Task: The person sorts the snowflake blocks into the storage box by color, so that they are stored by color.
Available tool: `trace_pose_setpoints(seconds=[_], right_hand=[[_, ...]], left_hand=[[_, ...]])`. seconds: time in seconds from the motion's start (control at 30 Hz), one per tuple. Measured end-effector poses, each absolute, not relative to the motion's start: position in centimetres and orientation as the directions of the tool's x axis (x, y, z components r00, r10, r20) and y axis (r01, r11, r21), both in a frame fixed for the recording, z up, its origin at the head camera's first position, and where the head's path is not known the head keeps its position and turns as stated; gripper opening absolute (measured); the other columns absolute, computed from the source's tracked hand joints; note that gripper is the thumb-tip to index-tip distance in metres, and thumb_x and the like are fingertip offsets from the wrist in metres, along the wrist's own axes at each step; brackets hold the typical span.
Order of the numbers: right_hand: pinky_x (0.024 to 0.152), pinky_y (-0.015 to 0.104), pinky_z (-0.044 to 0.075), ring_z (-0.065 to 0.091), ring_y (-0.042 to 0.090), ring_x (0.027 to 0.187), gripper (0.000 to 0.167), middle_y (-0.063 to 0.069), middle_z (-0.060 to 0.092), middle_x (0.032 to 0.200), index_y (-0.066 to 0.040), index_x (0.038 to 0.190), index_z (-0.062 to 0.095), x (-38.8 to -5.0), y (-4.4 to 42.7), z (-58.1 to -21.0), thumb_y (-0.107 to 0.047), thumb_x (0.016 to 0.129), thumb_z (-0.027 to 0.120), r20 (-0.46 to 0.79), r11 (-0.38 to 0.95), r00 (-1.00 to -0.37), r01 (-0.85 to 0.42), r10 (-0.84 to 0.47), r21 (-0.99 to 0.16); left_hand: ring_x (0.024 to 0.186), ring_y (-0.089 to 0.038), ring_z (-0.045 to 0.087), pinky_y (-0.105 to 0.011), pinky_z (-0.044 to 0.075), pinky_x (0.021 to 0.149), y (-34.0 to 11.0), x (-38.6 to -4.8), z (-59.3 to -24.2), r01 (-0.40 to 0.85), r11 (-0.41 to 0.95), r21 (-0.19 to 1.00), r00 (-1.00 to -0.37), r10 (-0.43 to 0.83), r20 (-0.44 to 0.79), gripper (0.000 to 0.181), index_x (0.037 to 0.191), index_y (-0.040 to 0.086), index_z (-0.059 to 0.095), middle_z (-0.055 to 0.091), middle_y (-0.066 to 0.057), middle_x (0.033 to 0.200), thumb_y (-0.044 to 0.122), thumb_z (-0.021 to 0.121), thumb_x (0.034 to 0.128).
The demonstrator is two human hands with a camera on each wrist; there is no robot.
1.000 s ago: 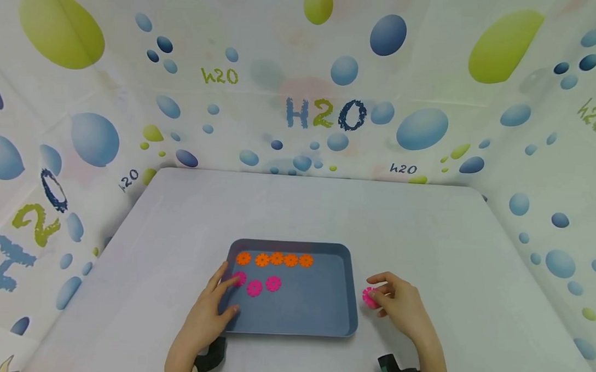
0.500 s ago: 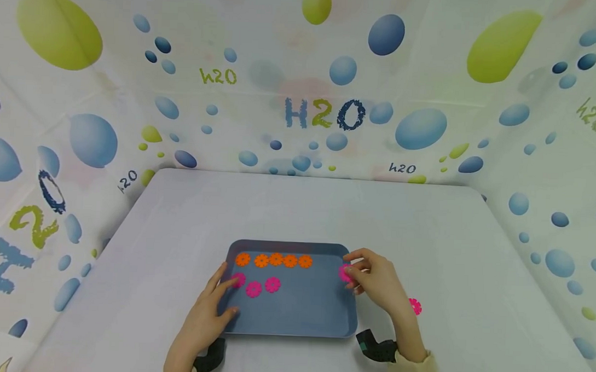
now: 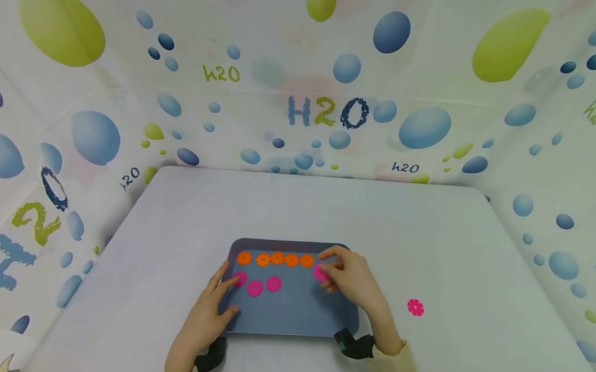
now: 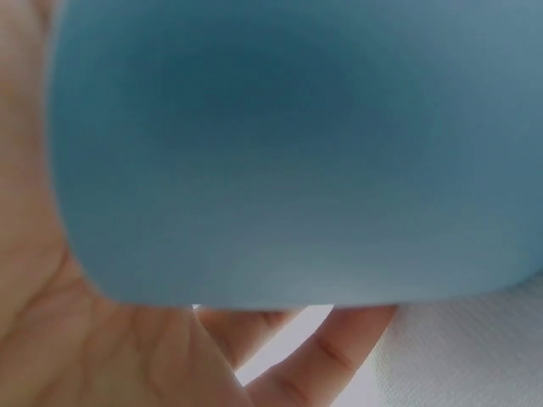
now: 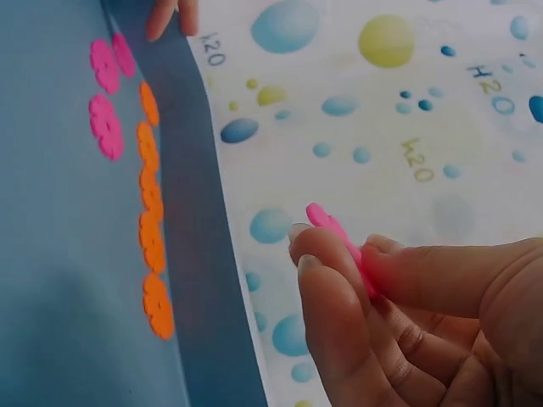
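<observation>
In the head view, my right hand [image 3: 351, 275] is over the right part of a blue-grey tray [image 3: 293, 322], pinching a pink flower-shaped piece [image 3: 319, 272] between thumb and fingers. The right wrist view shows this pink flower piece [image 5: 339, 237] edge-on. My left hand [image 3: 207, 309] rests at the tray's left edge, fingers spread, one fingertip on a pink flower piece [image 3: 240, 278]. Two more pink pieces, one [image 3: 255, 288] slightly nearer than the other [image 3: 274, 284], lie beside it. Along the tray's far side runs a row of several orange flower pieces [image 3: 277, 258]. The tray wall [image 4: 297, 186] fills most of the left wrist view.
Another pink flower piece [image 3: 415, 307] lies on the white table [image 3: 322, 209], right of the tray. A white cloth printed with blue and green drops [image 3: 423, 127] surrounds the table at the back and sides.
My right hand has carried its pink piece leftward from beside the tray to above its inside, uncovering another pink piece on the table. My left hand has stayed in place.
</observation>
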State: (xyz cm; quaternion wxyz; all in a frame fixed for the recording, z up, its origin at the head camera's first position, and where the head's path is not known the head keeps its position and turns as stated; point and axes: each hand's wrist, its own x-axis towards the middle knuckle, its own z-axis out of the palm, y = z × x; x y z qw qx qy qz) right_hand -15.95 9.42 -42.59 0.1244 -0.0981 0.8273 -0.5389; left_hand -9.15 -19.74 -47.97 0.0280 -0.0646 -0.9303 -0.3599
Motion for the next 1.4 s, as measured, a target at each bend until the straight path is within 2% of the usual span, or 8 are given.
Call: trace_pose_setpoints(seconds=[0.23, 0.4, 0.67, 0.9, 1.1, 1.4], right_hand=[[0.06, 0.04, 0.06, 0.07, 0.032, 0.064, 0.026, 0.019, 0.072, 0.079, 0.001, 0.119, 0.061, -16.8, 8.3, -44.5, -0.011, 0.096, 0.058, -0.122, 0.324, -0.902, -0.021, -0.415, -0.946], [0.059, 0.038, 0.06, 0.07, 0.031, 0.065, 0.027, 0.019, 0.072, 0.083, 0.003, 0.12, 0.06, -17.0, 7.2, -46.1, -0.008, 0.096, 0.057, -0.157, 0.309, -0.89, 0.02, -0.427, -0.951], [0.056, 0.029, 0.059, 0.067, 0.013, 0.059, 0.021, 0.012, 0.071, 0.076, 0.003, 0.113, 0.063, -17.1, 6.0, -48.5, -0.002, 0.094, 0.057, -0.196, 0.312, -0.896, 0.069, -0.397, -0.947], [0.056, 0.029, 0.058, 0.066, 0.011, 0.06, 0.021, 0.011, 0.071, 0.078, 0.002, 0.113, 0.063, -17.2, 5.8, -49.2, -0.004, 0.094, 0.058, -0.193, 0.304, -0.907, 0.077, -0.374, -0.95], [0.054, 0.028, 0.058, 0.065, 0.011, 0.06, 0.021, 0.009, 0.07, 0.075, 0.0, 0.112, 0.064, -17.1, 5.6, -49.0, -0.008, 0.094, 0.06, -0.187, 0.356, -0.916, 0.053, -0.355, -0.933], [0.054, 0.023, 0.053, 0.063, 0.013, 0.061, 0.023, 0.007, 0.07, 0.079, -0.001, 0.113, 0.063, -16.4, 5.8, -47.5, -0.014, 0.094, 0.061, -0.127, 0.501, -0.922, -0.08, -0.366, -0.862]], left_hand=[[0.139, -0.048, 0.033, -0.064, 0.037, 0.104, -19.6, -9.1, -47.9, 0.136, 0.73, 0.67, -0.991, 0.099, 0.094, 0.056, 0.133, -0.001, 0.055, 0.025, -0.019, 0.159, 0.001, 0.073, 0.0798], [0.139, -0.049, 0.033, -0.065, 0.037, 0.104, -19.6, -9.1, -47.7, 0.131, 0.73, 0.671, -0.991, 0.098, 0.087, 0.056, 0.133, -0.001, 0.055, 0.024, -0.019, 0.159, 0.001, 0.073, 0.0799], [0.139, -0.048, 0.032, -0.065, 0.037, 0.104, -19.6, -9.1, -47.6, 0.127, 0.725, 0.677, -0.992, 0.098, 0.081, 0.056, 0.133, -0.001, 0.055, 0.024, -0.018, 0.159, 0.001, 0.072, 0.0803], [0.139, -0.048, 0.034, -0.065, 0.038, 0.103, -19.6, -9.2, -47.7, 0.131, 0.732, 0.669, -0.991, 0.097, 0.087, 0.055, 0.133, 0.0, 0.055, 0.024, -0.018, 0.159, 0.002, 0.072, 0.0804], [0.139, -0.048, 0.034, -0.064, 0.038, 0.103, -19.6, -9.2, -47.7, 0.131, 0.732, 0.668, -0.991, 0.096, 0.09, 0.056, 0.133, 0.0, 0.055, 0.024, -0.018, 0.159, 0.001, 0.073, 0.0801], [0.139, -0.047, 0.033, -0.063, 0.038, 0.104, -19.6, -9.1, -47.7, 0.123, 0.734, 0.668, -0.992, 0.092, 0.082, 0.056, 0.133, 0.0, 0.055, 0.024, -0.018, 0.159, 0.002, 0.073, 0.0802]])
